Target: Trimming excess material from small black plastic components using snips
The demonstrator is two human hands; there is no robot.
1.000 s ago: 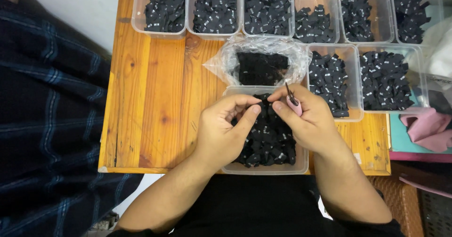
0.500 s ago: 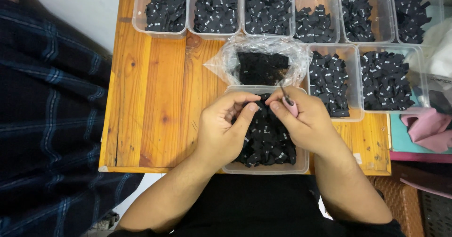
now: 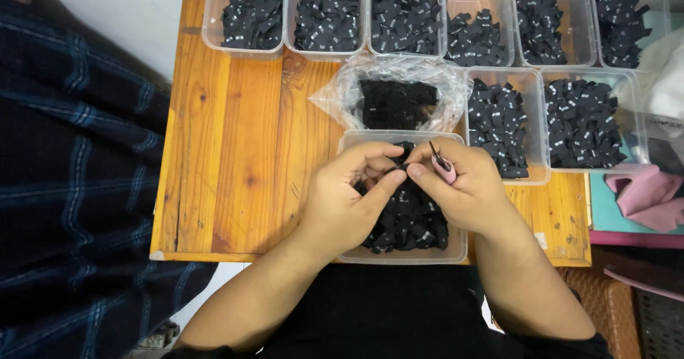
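Over the nearest clear plastic tub (image 3: 402, 253), at about 6 o'clock on the wooden desk (image 3: 235, 131), both hands meet above a heap of small black fabric labels (image 3: 413, 220). Left hand (image 3: 342, 198) comes in from 7 o'clock and pinches one black label (image 3: 400, 168) between thumb and forefinger. Right hand (image 3: 459, 188) comes from 5 o'clock; its fingertips close on the same label from the other side, and it also grips a small pink-handled snipping tool (image 3: 442, 165), with the dark blades pointing toward 11 o'clock. So both hands are clenched, not released. The pinched label lies exactly between the two hands, almost equally near to each, and its long axis I cannot tell because the fingers hide most of it.

Just beyond the tub, at 12 o'clock, a crumpled clear plastic bag (image 3: 342, 91) holds more black labels. At 2 o'clock two more tubs (image 3: 541, 173) of labels stand side by side. Farthest, along the back edge, a row of tubs (image 3: 246, 51) is also filled with them. At 3 o'clock, off the desk, lies a pink cloth (image 3: 648, 198).
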